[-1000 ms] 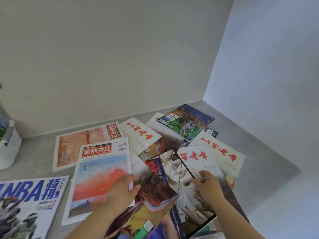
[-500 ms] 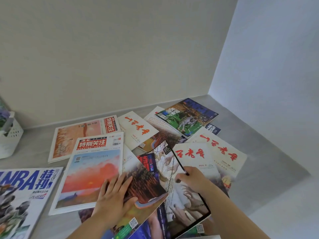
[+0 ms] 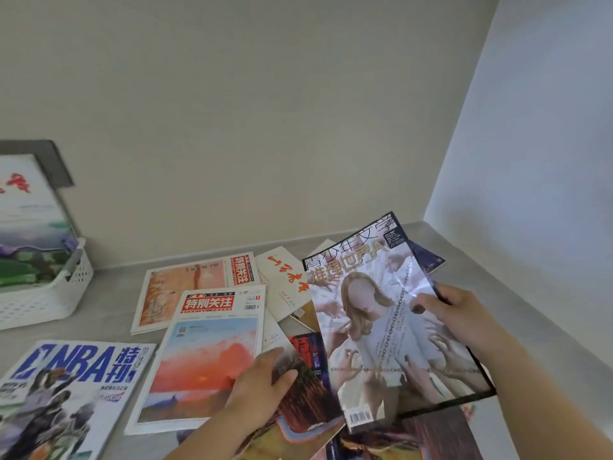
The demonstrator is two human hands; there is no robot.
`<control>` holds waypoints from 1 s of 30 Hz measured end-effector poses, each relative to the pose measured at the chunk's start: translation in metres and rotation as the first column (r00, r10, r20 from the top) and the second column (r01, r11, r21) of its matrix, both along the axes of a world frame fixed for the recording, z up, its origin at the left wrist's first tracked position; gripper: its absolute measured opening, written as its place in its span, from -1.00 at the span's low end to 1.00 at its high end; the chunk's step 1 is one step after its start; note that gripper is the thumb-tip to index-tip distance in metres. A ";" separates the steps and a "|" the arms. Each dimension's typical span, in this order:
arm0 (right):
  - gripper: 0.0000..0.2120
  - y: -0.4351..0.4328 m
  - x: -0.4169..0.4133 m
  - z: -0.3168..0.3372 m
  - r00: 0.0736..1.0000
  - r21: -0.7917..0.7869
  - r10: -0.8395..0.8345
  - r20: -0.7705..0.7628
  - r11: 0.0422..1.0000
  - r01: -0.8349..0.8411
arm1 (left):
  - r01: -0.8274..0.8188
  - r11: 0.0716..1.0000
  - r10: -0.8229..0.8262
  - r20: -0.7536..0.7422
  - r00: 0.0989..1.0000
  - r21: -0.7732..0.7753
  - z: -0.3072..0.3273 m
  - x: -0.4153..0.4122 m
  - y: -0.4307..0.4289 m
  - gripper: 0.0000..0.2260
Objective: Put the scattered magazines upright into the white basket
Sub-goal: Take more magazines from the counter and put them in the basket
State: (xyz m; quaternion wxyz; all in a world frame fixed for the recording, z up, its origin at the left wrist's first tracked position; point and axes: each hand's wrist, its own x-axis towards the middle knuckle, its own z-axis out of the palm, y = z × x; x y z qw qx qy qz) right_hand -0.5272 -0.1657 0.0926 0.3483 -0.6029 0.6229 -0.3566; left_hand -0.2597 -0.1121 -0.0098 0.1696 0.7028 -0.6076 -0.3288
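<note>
person's body, two items. left hand (image 3: pixel 262 386), well right of the white basket (image 3: pixel 39 303): bare, forearm uncovered to frame edge. right hand (image 3: pixel 464 313), farther right of the basket: bare, forearm uncovered; thumbnail appears dark.

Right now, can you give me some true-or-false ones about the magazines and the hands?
1. The right hand holds the black-edged magazine up above the pile. True.
2. The white basket has nothing in it. False: an upright magazine already stands in it.
3. The NBA magazine lies flat on the table. True.
4. The left hand is inside the basket. False: it holds a brown-covered magazine down on the pile.
</note>
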 end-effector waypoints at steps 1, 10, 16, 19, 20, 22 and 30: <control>-0.81 0.000 0.009 0.006 0.999 -0.023 0.021 0.025 1.000 -0.021 | -0.062 0.998 0.062 -0.199 0.978 0.006 0.012 -0.003 -0.005 -0.54; -0.86 -0.006 0.165 0.022 0.941 -0.075 0.319 -0.112 0.942 -0.328 | -0.589 0.799 0.364 -0.682 0.634 -0.121 0.086 0.071 -0.006 -0.89; -0.71 -0.004 0.313 0.008 0.855 -0.139 0.425 -0.298 0.867 -0.479 | -0.668 0.675 0.419 -0.583 0.696 -0.313 0.091 0.193 0.010 -0.68; -0.68 -0.001 0.387 0.002 0.812 -0.145 0.487 -0.323 0.822 -0.551 | -0.708 0.606 0.494 -0.526 0.693 -0.363 0.088 0.263 0.013 -0.64; -0.68 0.000 0.410 0.001 0.801 -0.140 0.502 -0.325 0.812 -0.566 | -0.724 0.587 0.516 -0.521 0.680 -0.364 0.089 0.285 0.014 -0.61; -0.68 0.000 0.451 0.003 0.804 -0.144 0.518 -0.293 0.807 -0.572 | -0.759 0.558 0.529 -0.560 0.637 -0.336 0.095 0.328 0.016 -0.60; -0.74 -0.027 0.579 0.034 0.809 -0.207 0.576 -0.116 0.783 -0.587 | -0.745 0.462 0.438 -0.606 0.664 -0.481 0.136 0.475 0.004 -0.80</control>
